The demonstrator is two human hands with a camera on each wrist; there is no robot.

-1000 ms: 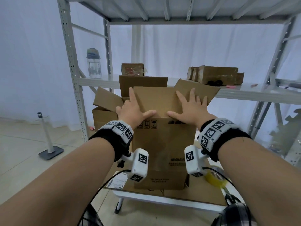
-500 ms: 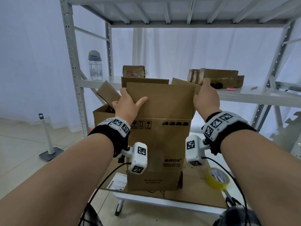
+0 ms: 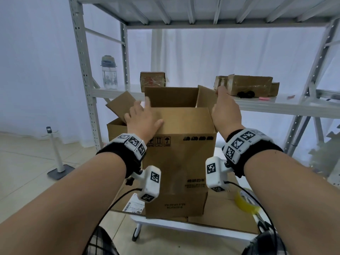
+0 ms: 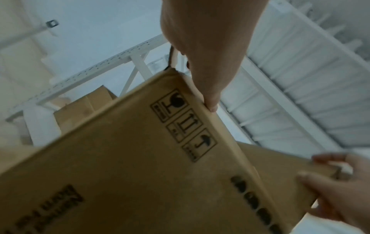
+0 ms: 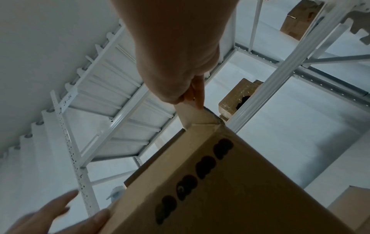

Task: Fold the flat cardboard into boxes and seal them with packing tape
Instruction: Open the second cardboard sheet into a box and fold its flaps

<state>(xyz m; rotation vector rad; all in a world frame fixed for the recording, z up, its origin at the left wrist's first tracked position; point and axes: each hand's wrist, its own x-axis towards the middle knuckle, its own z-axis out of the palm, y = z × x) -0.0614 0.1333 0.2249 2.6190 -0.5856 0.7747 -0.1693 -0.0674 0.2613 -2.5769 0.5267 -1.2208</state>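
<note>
Left hand: fingers extended, palm pressing flat on the near top flap of the cardboard box, thumb along the fold edge. Right hand: placed at the box's right top corner, fingers reaching to the upright right-side flap; the right wrist view shows the fingers lying straight along the flap edge, and whether they pinch it cannot be determined.

The box stands upright on flat cardboard sheets laid over a low white table. The far flap stands upright and the left flap angles outward. A roll of yellowish packing tape lies on the sheets to the right of the box, apart from it. A shipping label lies at the sheets' left edge.

Behind the table stands a white metal shelving rack. Its middle shelf carries a water bottle and several taped boxes. White curtains enclose the room; the floor is pale tile. A short post on a flat base stands at left.
</note>
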